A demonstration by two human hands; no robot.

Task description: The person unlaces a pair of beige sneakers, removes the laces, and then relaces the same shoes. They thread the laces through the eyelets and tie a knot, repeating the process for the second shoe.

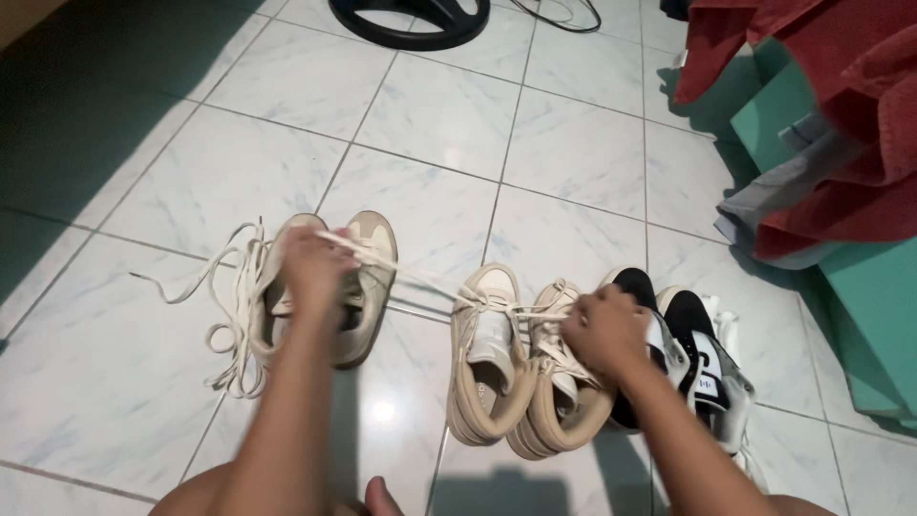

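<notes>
so i've got a lace stretched between both hands across the middle of the frame. left hand sits left of centre, clenched on one end of it, right on top of the lone beige shoe. right hand is right of centre, closed on the other end, resting over the beige pair at about the eyelets. the lace runs in a shallow diagonal, higher on the left, lower on the right, and looks taut.

how i'd handle this bit: keep the tension even so the lace stays flat instead of twisting, and pull along the line of the eyelets rather than up, or the shoe just tips over. i'd pin the shoe down with the heel of the right hand while the fingers work. blurry frame, so i can't tell which eyelet it's actually threaded through.

materials: lace is flat woven cotton-ish stuff, cream, floppy. there's a loose tangle of more lace piled left of the lone shoe, would snag easily. beige shoes look like suede or canvas uppers with thick rubbery soles, pair is lying side by side, touching. just right of them a black and white pair, smoother, maybe synthetic leather.

floor is glossy marbled white tile, slippery, so shoes will slide. red cloth draped over teal boxes in the upper right, a round black thing at the top edge.
</notes>
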